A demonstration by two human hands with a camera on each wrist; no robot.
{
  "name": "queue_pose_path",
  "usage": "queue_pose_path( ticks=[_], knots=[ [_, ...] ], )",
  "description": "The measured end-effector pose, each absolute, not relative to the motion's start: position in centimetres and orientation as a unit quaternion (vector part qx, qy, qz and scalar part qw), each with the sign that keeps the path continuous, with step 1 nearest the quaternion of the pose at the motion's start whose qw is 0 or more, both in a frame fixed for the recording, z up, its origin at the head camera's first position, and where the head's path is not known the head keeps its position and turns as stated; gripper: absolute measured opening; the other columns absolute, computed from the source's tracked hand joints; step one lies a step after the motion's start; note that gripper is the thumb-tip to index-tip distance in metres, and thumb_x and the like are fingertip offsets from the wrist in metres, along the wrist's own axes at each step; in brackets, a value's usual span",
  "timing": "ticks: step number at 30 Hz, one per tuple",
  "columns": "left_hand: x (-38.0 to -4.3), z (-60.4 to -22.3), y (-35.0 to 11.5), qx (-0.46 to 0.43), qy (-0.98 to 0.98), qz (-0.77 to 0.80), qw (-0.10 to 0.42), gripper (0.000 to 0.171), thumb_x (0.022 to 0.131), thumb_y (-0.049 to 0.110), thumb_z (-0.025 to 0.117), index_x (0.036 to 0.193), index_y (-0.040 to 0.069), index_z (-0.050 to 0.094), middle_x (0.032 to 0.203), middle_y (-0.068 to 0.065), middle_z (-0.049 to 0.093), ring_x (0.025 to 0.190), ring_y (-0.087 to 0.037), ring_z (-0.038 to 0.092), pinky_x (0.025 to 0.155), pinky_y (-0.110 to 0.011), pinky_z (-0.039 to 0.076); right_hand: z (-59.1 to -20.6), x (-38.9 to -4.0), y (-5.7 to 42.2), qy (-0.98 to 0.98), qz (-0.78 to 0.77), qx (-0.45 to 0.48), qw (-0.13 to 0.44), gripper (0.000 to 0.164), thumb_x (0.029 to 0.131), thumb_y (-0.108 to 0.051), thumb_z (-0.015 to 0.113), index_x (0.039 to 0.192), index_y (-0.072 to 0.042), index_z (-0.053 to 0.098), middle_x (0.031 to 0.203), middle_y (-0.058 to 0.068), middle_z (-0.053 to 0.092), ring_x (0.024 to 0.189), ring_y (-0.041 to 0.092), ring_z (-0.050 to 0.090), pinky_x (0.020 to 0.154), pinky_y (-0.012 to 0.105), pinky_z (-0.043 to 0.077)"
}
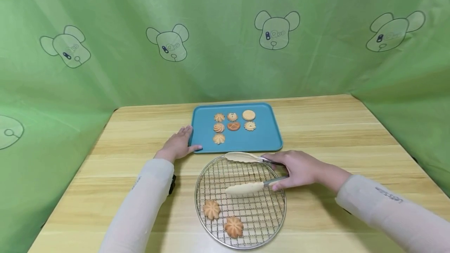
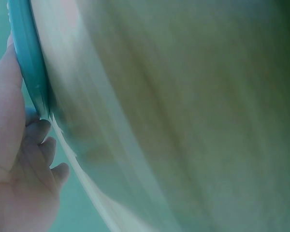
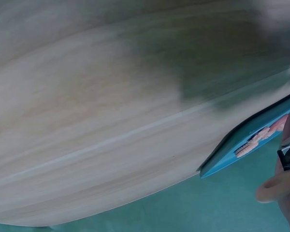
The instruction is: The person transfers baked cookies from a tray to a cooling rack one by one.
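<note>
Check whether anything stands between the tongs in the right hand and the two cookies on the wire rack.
Nothing visible does: only the wire rack shows between the tongs, held spread by the right hand, and the two cookies. The left hand is off to the side, at the blue tray.

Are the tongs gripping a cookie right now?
No, the tongs are spread open over the wire rack, with nothing between their ends.

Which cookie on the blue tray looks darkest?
The pretzel-patterned cookie, middle of the second row: its reddish brown is deeper than the others' colour.
</note>
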State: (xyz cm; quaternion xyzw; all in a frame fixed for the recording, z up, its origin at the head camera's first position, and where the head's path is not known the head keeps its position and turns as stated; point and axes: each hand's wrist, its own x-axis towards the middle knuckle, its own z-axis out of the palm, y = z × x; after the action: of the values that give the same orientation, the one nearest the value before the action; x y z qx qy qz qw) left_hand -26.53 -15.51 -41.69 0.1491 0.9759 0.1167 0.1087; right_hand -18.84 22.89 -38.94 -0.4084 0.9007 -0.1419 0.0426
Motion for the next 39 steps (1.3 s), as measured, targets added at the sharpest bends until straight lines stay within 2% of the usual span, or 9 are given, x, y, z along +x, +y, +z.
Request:
queue_pose_path(
  ticks=[8, 16, 21, 24, 28, 30, 35, 39],
  knots=[
    [-26.6, -41.8, -15.5, 0.150, 0.975, 0.118, 0.110, 0.091, 0.092, 0.056, 0.050, 0.151, -0.001, 0.011, 0.157, -0.015, 0.011, 0.143, -0.032, 0.007, 0.115, -0.046, 0.012, -38.7, -19.6, 22.3, 0.903, -0.134, -0.406, 0.032, 0.092, 0.072, -0.064, 0.071, 0.138, -0.004, 0.049, 0.086, -0.010, 0.056, 0.060, 0.002, 0.040, 0.057, 0.023, 0.042],
    [-26.7, -41.7, -15.5, 0.149, 0.975, 0.118, 0.111, 0.091, 0.092, 0.057, 0.050, 0.151, 0.000, 0.011, 0.157, -0.015, 0.011, 0.143, -0.031, 0.008, 0.115, -0.045, 0.012, -38.4, -20.7, 21.5, 0.922, -0.122, -0.367, 0.033, 0.094, 0.072, -0.064, 0.071, 0.141, -0.005, 0.047, 0.095, -0.006, 0.062, 0.051, 0.003, 0.036, 0.050, 0.024, 0.038],
    [-26.6, -41.7, -15.5, 0.150, 0.975, 0.119, 0.110, 0.091, 0.092, 0.057, 0.050, 0.151, 0.000, 0.011, 0.157, -0.015, 0.011, 0.143, -0.031, 0.008, 0.115, -0.045, 0.012, -38.0, -21.5, 20.8, 0.933, -0.119, -0.339, 0.032, 0.095, 0.073, -0.063, 0.071, 0.141, -0.003, 0.045, 0.093, -0.002, 0.062, 0.050, 0.006, 0.038, 0.051, 0.026, 0.041],
    [-26.6, -41.7, -15.5, 0.150, 0.975, 0.118, 0.110, 0.091, 0.092, 0.057, 0.050, 0.151, -0.001, 0.011, 0.157, -0.015, 0.011, 0.143, -0.031, 0.008, 0.115, -0.045, 0.012, -37.7, -22.0, 20.5, 0.938, -0.109, -0.327, 0.033, 0.093, 0.075, -0.063, 0.069, 0.142, -0.003, 0.044, 0.097, 0.005, 0.064, 0.054, 0.008, 0.042, 0.056, 0.031, 0.047],
    [-26.7, -41.8, -15.5, 0.150, 0.975, 0.118, 0.110, 0.091, 0.092, 0.057, 0.050, 0.151, -0.001, 0.011, 0.157, -0.015, 0.011, 0.143, -0.031, 0.008, 0.115, -0.045, 0.012, -37.4, -22.5, 20.0, 0.946, -0.099, -0.306, 0.036, 0.093, 0.077, -0.065, 0.066, 0.143, -0.003, 0.043, 0.109, 0.010, 0.065, 0.074, 0.015, 0.056, 0.065, 0.038, 0.052],
    [-26.7, -41.8, -15.5, 0.150, 0.975, 0.118, 0.110, 0.091, 0.092, 0.057, 0.050, 0.151, 0.000, 0.011, 0.157, -0.015, 0.011, 0.143, -0.031, 0.008, 0.115, -0.045, 0.012, -37.4, -22.8, 19.7, 0.950, -0.097, -0.295, 0.041, 0.093, 0.077, -0.066, 0.065, 0.143, -0.004, 0.043, 0.107, 0.008, 0.065, 0.081, 0.017, 0.057, 0.064, 0.038, 0.052],
    [-26.7, -41.9, -15.6, 0.148, 0.976, 0.118, 0.112, 0.092, 0.092, 0.058, 0.049, 0.151, 0.000, 0.010, 0.157, -0.015, 0.010, 0.143, -0.031, 0.008, 0.115, -0.044, 0.012, -37.2, -23.4, 18.9, 0.957, -0.089, -0.270, 0.058, 0.095, 0.077, -0.071, 0.060, 0.143, -0.005, 0.043, 0.092, 0.004, 0.065, 0.075, 0.017, 0.057, 0.055, 0.033, 0.050],
    [-26.8, -42.0, -15.6, 0.146, 0.976, 0.116, 0.114, 0.092, 0.092, 0.058, 0.049, 0.151, 0.000, 0.010, 0.157, -0.014, 0.009, 0.143, -0.031, 0.007, 0.116, -0.043, 0.011, -37.1, -23.6, 18.3, 0.960, -0.075, -0.265, 0.055, 0.094, 0.078, -0.073, 0.056, 0.142, -0.005, 0.044, 0.101, 0.012, 0.068, 0.077, 0.021, 0.061, 0.051, 0.030, 0.048]
  ],
)
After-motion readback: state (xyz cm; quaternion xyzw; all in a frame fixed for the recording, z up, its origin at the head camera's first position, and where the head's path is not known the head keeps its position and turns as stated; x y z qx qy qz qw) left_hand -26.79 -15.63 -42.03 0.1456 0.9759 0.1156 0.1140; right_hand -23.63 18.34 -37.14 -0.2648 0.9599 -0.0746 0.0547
